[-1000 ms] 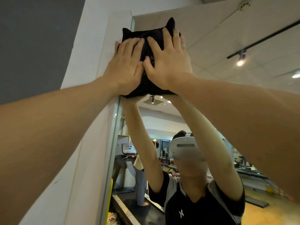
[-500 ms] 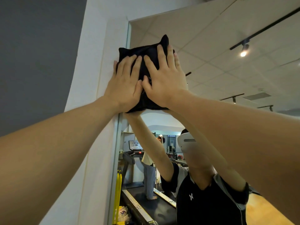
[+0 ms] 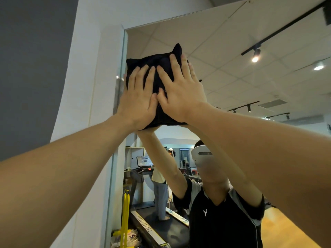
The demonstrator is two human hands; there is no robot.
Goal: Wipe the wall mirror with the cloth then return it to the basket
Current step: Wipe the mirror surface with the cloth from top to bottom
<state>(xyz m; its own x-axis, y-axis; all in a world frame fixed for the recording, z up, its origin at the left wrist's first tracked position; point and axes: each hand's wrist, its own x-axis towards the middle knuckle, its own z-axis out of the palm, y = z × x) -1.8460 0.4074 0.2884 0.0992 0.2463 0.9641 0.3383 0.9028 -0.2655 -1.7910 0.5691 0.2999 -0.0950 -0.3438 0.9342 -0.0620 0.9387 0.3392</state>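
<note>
A folded black cloth [image 3: 154,63] lies flat against the wall mirror [image 3: 223,83], close to its upper left corner. My left hand [image 3: 138,97] presses the cloth's left half with straight fingers. Beside it, thumbs nearly touching, my right hand [image 3: 180,92] presses the right half, fingers spread and straight. Both arms reach up and forward. The cloth's lower part is hidden behind my hands. No basket is in view.
The mirror's left edge [image 3: 119,104] meets a white wall [image 3: 89,72], with a grey wall further left. The glass reflects a person in a black shirt, a treadmill with another person on it, ceiling lights and a yellow object low down.
Both hands have slid the cloth down the glass, away from the mirror's top edge and slightly rightward from its left edge.
</note>
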